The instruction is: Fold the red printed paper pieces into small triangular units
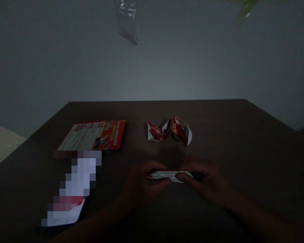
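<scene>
Between my two hands is a folded piece of printed paper, mostly white with some red, held low over the near part of the table. My left hand pinches its left end, thumb below and fingers above. On the right end, my right hand grips it with the thumb pressed on the near face. Beyond the hands stand folded paper shapes in red and white, bent in zigzag points. The fingertips on the far side of the paper are partly hidden.
A stack of red printed leaflets lies at the left of the dark table. Nearer me a lit, pixelated phone-like object lies beside my left forearm. A clear plastic bag hangs against the grey wall.
</scene>
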### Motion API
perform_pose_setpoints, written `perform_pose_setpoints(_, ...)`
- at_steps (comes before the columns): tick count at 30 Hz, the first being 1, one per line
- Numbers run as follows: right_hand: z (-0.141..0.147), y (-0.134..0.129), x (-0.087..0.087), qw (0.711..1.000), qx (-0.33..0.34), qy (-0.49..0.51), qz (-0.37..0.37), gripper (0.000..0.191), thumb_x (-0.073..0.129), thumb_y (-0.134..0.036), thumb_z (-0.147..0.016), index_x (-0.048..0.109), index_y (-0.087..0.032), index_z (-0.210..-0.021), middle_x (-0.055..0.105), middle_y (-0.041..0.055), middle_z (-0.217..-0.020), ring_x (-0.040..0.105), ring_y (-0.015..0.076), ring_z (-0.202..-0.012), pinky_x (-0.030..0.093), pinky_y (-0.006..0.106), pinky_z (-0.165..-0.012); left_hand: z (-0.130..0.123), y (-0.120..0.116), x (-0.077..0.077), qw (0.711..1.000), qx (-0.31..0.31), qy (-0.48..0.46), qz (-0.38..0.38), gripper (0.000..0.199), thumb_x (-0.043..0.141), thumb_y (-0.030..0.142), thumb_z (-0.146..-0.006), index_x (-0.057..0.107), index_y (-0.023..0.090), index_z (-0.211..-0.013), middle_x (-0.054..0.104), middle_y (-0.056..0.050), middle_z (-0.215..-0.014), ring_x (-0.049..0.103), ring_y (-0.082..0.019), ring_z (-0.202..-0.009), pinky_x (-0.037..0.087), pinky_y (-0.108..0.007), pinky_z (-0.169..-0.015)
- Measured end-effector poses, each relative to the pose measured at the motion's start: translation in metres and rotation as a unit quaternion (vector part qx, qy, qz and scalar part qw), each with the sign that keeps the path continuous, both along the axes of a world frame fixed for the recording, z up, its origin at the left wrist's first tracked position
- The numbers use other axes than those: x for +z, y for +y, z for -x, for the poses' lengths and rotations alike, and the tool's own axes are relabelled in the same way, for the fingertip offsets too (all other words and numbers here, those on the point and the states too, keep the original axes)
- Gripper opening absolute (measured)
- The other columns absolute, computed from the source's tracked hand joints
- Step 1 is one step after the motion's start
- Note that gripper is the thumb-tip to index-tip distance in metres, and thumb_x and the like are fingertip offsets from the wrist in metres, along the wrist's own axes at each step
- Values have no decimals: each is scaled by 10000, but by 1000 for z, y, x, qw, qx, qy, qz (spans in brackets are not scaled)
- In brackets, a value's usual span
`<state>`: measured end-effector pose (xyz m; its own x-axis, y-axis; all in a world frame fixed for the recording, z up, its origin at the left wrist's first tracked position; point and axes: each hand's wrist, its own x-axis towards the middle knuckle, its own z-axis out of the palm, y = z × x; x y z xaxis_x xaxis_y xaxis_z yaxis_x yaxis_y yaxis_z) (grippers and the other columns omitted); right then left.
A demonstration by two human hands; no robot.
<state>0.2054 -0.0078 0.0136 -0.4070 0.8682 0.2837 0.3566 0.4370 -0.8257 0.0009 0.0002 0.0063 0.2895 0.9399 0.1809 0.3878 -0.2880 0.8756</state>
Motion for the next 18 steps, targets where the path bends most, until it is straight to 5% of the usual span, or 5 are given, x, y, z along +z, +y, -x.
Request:
perform_pose_setpoints(11, 1, 3, 2, 994, -4, -7, -112, 61, 606, -125, -822, 657, -157, -833, 645, 35, -694, 576, 146, -641, 449, 285, -607, -1, 0, -4, 999, -33, -13, 25, 231, 710, 136, -668, 667, 166, -893, 727, -2, -811, 666, -143, -721, 500, -207, -638)
perform_pose_setpoints(18, 1, 3, 1, 970, -16, -30, -240, 284, 649, -58, -780, 612, -169, -1039, 680, 68, -878, 615, 181, -801, 488, 337, -726, -1, -4, -4, 992, -90, 79, 29, 141, 569, 236, -840, 687, 165, -870, 687, 11, -698, 613, -110, -610, 411, -172, -525)
